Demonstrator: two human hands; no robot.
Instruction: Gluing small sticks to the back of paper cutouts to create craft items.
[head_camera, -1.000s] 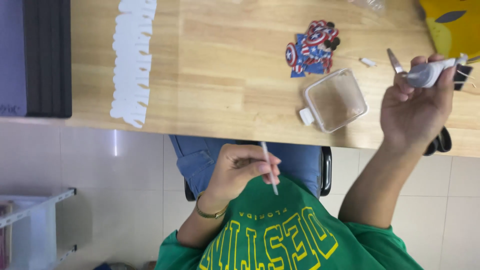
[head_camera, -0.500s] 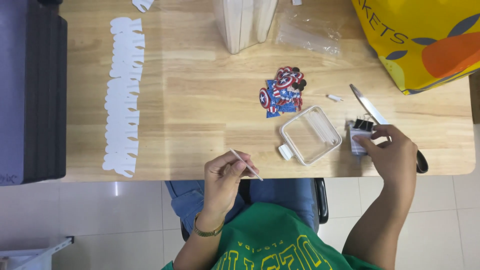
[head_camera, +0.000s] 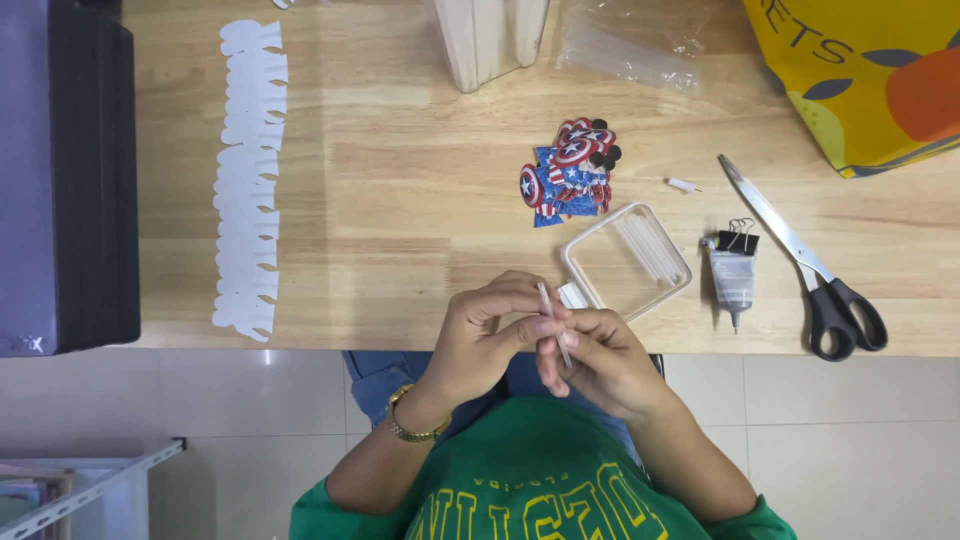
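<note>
Wooden desk (head_camera: 400, 220), seen from above. I see both hands meet at its near edge: left hand (head_camera: 485, 335) and right hand (head_camera: 600, 360) pinch one thin white stick (head_camera: 553, 322) together, likely to steady it. Box (head_camera: 625, 260), stickers (head_camera: 570, 170), scissors (head_camera: 800, 255) lie beyond.

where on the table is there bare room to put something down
The widest free patch lies between the white paper strip and the sticker pile. It is crowded on the other side, around the clear box, clipped tube and scissors.
</note>
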